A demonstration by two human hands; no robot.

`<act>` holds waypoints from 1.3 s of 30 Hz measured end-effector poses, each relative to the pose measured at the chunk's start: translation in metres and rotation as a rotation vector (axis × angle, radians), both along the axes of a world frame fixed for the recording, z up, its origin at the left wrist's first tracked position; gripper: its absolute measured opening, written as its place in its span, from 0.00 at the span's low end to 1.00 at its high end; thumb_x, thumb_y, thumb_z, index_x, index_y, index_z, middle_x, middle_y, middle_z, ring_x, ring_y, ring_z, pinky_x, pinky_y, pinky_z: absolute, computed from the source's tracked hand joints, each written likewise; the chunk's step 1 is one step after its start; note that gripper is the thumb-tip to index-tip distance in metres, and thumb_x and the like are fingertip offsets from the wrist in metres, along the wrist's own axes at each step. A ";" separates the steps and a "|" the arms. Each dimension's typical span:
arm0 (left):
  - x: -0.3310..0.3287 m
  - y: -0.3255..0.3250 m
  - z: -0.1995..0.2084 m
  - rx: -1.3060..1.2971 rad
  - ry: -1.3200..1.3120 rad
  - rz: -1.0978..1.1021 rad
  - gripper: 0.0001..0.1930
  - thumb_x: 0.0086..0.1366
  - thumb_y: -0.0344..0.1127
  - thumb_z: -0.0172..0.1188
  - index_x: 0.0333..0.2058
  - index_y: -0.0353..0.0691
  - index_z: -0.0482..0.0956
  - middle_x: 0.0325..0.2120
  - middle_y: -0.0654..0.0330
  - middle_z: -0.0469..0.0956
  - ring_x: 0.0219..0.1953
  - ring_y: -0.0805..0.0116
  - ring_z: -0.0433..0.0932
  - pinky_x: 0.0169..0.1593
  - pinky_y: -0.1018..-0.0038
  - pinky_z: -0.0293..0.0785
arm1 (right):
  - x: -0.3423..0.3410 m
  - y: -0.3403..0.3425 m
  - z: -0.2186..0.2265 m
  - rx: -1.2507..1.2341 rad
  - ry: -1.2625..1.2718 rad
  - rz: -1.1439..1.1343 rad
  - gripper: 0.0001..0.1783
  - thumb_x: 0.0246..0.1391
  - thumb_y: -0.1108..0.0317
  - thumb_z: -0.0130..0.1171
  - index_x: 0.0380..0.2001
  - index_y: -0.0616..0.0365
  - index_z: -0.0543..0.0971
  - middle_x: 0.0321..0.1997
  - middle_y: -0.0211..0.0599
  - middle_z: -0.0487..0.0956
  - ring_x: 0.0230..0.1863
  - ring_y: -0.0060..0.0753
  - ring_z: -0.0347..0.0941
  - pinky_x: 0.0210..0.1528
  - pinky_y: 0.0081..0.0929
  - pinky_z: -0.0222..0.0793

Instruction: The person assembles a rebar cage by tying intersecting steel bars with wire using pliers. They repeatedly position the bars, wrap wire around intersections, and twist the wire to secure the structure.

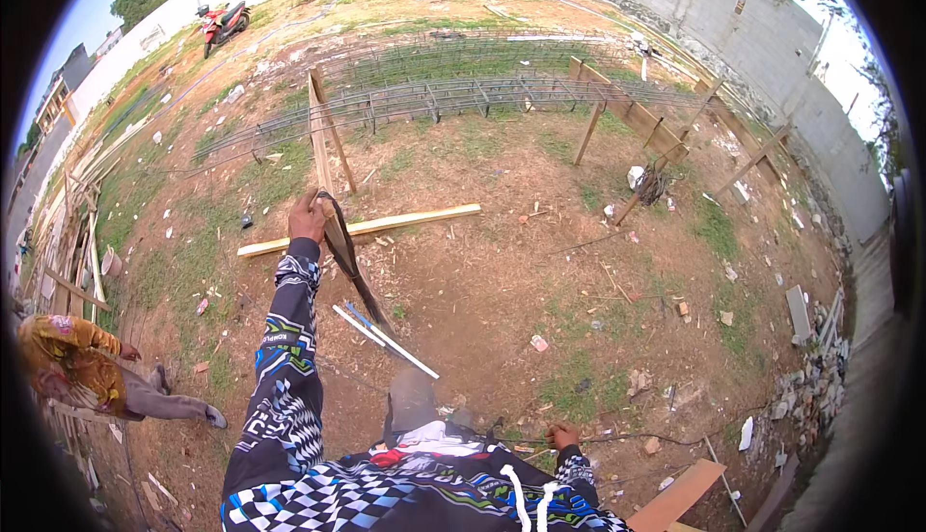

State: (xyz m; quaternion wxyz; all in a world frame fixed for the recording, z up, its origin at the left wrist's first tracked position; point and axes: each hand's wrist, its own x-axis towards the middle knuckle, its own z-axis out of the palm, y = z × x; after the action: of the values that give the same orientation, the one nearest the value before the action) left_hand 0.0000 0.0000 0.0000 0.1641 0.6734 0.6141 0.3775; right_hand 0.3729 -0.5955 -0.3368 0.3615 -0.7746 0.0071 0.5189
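My left hand (307, 216) reaches forward, its fingers closed at the near end of an upright-set wooden board (320, 141). From that grip hangs a long bundle of thin dark strands (355, 273), like tie wire, its lower end fanning toward the ground. Part of the bundle's top is hidden by my fingers. Low on the right, beside my body, my right hand (561, 436) has curled fingers; what they hold, if anything, does not show. A yellow wooden beam (415, 220) lies just beyond my left hand. White and blue sticks (391, 344) lie below the bundle.
Long rebar cages (434, 98) rest across wooden supports ahead. To the left, a person in a yellow patterned shirt (72, 358) walks near piled timber (72, 204). A red motorbike (224, 26) stands far left. A grey block wall (762, 50) and rubble (810, 387) border the right.
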 end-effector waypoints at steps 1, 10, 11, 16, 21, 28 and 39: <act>-0.034 0.025 -0.007 0.096 0.036 -0.031 0.16 0.62 0.39 0.55 0.46 0.39 0.79 0.37 0.46 0.80 0.41 0.52 0.80 0.48 0.67 0.73 | -0.030 0.026 0.000 0.028 -0.021 -0.008 0.16 0.56 0.67 0.55 0.47 0.60 0.78 0.31 0.37 0.81 0.21 0.30 0.75 0.22 0.27 0.74; 0.037 0.041 -0.020 0.182 0.155 -0.114 0.07 0.55 0.32 0.60 0.32 0.38 0.82 0.26 0.50 0.80 0.27 0.56 0.80 0.35 0.66 0.75 | 0.029 0.070 -0.066 -0.066 -0.175 0.646 0.22 0.45 0.50 0.61 0.44 0.45 0.83 0.36 0.39 0.84 0.38 0.42 0.80 0.43 0.36 0.76; 0.034 0.039 -0.021 0.142 0.160 -0.120 0.06 0.55 0.29 0.59 0.32 0.37 0.82 0.27 0.49 0.79 0.29 0.53 0.80 0.36 0.65 0.75 | 0.044 0.071 -0.109 -0.131 -0.120 0.773 0.27 0.41 0.43 0.61 0.46 0.40 0.82 0.41 0.39 0.83 0.46 0.44 0.78 0.52 0.35 0.71; 0.047 0.037 -0.007 0.275 0.428 -0.209 0.06 0.54 0.24 0.57 0.32 0.38 0.80 0.29 0.51 0.78 0.32 0.48 0.77 0.34 0.60 0.73 | 0.105 0.160 -0.124 -0.029 -0.210 1.049 0.23 0.44 0.48 0.60 0.45 0.43 0.82 0.40 0.38 0.83 0.42 0.43 0.80 0.47 0.34 0.74; 0.039 0.024 -0.005 0.180 0.531 -0.148 0.06 0.56 0.24 0.57 0.33 0.38 0.78 0.30 0.52 0.78 0.33 0.49 0.78 0.35 0.61 0.74 | 0.150 0.299 -0.017 -0.246 -0.011 0.675 0.18 0.49 0.57 0.58 0.42 0.49 0.83 0.35 0.34 0.84 0.33 0.35 0.81 0.35 0.30 0.76; 0.053 0.039 -0.007 0.133 0.527 -0.150 0.09 0.57 0.24 0.57 0.38 0.37 0.74 0.39 0.50 0.76 0.37 0.48 0.77 0.39 0.60 0.75 | 0.222 0.405 -0.033 -0.076 0.018 0.478 0.13 0.55 0.58 0.58 0.36 0.54 0.83 0.29 0.33 0.81 0.26 0.25 0.77 0.29 0.26 0.75; 0.088 0.027 -0.009 -0.293 0.237 0.105 0.18 0.62 0.32 0.54 0.51 0.37 0.73 0.48 0.43 0.74 0.53 0.46 0.71 0.56 0.58 0.68 | 0.375 0.469 -0.008 -0.115 -0.367 0.868 0.15 0.49 0.54 0.54 0.28 0.50 0.85 0.25 0.33 0.83 0.24 0.30 0.80 0.32 0.30 0.76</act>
State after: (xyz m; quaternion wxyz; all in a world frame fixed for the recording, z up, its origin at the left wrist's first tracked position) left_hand 0.0881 0.0272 -0.0086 0.1669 0.6489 0.7119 0.2104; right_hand 0.7480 -0.1264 -0.3447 0.0629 -0.8036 -0.3526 0.4754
